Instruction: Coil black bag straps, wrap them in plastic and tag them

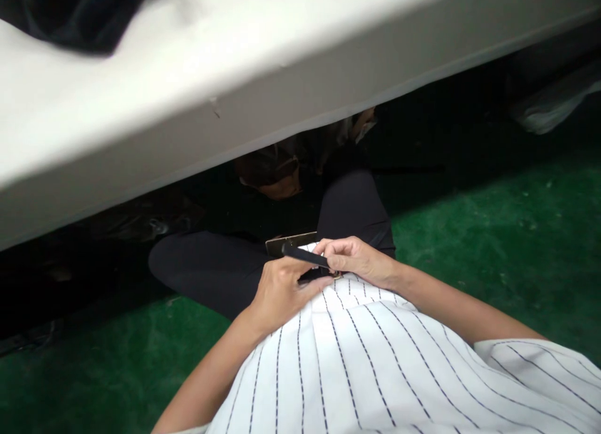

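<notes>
In the head view a narrow black strap (306, 255) slants across my lap, its free end pointing left. My right hand (364, 262) is closed, with thumb and fingers pinching the strap near its right end. My left hand (284, 289) is curled at the waist beside the strap, its thumb by a small gold-coloured metal piece (336, 275). Some of the left fingertips are hidden behind the strap, so what they grip is unclear. Both hands rest against a white shirt with dark dashed stripes (338, 352).
A white table (263, 102) runs across the top, with dark fabric (70, 14) on it at the upper left. Dark-trousered legs (211, 265) extend beneath it. A flat, thin-edged piece (286, 241) lies beyond the hands. Brown wrapping (277, 180) sits on the green floor (493, 233).
</notes>
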### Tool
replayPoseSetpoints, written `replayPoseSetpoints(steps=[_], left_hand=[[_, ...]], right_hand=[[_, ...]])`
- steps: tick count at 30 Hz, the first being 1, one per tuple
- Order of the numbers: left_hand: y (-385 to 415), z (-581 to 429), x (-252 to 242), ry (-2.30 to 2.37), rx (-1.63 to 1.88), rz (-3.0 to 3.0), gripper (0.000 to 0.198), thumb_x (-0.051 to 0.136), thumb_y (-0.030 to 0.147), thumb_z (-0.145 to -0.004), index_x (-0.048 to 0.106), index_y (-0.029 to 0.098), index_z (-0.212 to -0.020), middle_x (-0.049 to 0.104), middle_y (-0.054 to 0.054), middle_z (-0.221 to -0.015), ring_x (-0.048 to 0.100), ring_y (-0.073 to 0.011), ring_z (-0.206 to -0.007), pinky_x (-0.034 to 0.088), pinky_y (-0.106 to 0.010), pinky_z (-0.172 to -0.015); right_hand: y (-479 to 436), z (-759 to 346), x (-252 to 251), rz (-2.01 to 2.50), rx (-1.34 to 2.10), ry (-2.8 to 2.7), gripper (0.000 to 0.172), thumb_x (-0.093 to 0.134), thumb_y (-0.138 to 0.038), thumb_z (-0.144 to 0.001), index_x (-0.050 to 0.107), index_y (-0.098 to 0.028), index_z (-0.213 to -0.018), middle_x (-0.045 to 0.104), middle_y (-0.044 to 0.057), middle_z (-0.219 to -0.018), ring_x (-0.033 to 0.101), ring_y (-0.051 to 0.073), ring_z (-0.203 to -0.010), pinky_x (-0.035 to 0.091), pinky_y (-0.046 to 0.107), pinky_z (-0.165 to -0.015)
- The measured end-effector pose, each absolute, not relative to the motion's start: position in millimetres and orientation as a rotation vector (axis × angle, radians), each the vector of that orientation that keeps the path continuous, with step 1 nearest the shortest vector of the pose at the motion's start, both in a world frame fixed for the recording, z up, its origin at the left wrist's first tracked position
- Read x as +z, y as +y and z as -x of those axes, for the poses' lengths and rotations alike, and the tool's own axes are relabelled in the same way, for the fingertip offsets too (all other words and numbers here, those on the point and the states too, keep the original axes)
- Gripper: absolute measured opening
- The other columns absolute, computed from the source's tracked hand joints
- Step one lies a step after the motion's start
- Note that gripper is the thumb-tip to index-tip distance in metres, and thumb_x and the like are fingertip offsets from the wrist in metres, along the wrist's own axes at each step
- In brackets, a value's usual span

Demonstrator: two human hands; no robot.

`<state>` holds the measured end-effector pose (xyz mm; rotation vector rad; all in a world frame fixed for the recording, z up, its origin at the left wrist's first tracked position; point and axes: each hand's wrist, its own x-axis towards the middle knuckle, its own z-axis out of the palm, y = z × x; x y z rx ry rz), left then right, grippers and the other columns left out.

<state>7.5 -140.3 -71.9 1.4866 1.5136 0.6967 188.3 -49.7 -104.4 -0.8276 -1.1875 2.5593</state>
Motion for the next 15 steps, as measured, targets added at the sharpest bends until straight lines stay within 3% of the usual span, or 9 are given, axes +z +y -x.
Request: replayPoseSetpoints(steps=[3, 9, 15], left_hand=[[-148.5, -5.5, -75.8, 1.495, 0.614, -1.515, 0.026, 0.069, 0.035, -0.084, 0.07, 0.022, -0.106, 0.074, -0.008, -0.097, 0.07, -0.0264, -0.09, 0.054, -0.036, -0.079], [-157.3, 0.4, -81.2, 1.382, 0.563, -1.513, 0.026, 0.064, 0.034, -0.087, 0.066, 0.021, -0.109, 0.072, -0.008, -0.099, 0.068, -0.0254, -0.093, 0.051, -0.036, -0.084], [-150.7, 4.7, -79.4, 1.303, 0.538, -1.454, 0.019, 0.065, 0.03, -0.086, 0.066, 0.02, -0.103, 0.07, -0.006, -0.095, 0.066, -0.0214, -0.084, 0.05, -0.03, -0.074]], right_hand=[[-55.2, -186.8, -102.8, 0.861, 2.507, -1.295, 0.043, 0.072, -0.051, -0.08, 0.059, -0.015, -0.062, 0.059, 0.006, -0.096, 0.055, 0.018, -0.088, 0.045, 0.031, -0.078], [-61.1, -181.3, -99.6, 0.909, 2.466, -1.374, 0.042, 0.071, -0.044, -0.082, 0.054, -0.015, -0.058, 0.053, 0.002, -0.08, 0.05, 0.013, -0.073, 0.038, 0.027, -0.065], [-62.8, -182.5, -105.0, 0.859, 2.522, -1.349, 0.039, 0.072, -0.042, -0.082, 0.052, -0.016, -0.06, 0.049, 0.0, -0.075, 0.047, 0.013, -0.07, 0.035, 0.027, -0.064]])
